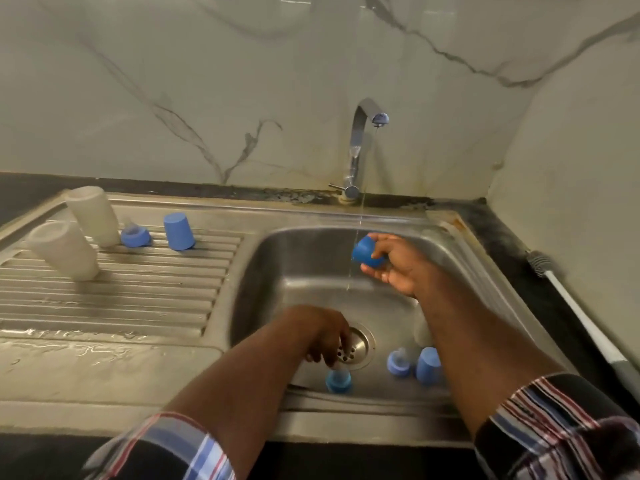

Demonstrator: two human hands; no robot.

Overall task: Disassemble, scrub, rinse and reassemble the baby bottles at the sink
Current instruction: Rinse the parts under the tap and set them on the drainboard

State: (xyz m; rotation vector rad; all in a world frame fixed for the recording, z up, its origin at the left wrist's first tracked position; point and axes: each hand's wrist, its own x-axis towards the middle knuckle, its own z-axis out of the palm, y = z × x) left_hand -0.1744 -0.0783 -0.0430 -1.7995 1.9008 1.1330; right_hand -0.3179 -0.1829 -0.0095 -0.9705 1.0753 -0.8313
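2 bottles (74, 233) and 1 cap (178, 231) stand upside down on the drainboard (114, 292). Right hand (398, 268) grasps a blue cap (367, 251) under the thin water stream (356, 244). Left hand (329, 336) reaches down to a nipple ring (338, 380) by the drain (356, 346); whether its grip already holds it I cannot tell. Better to turn the cap so the water runs inside too.

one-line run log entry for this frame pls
phase: rinse | right hand: holds blue cap under tap stream | left hand: reaching to nipple ring by drain | drainboard: two bottles, cap, nipple ring
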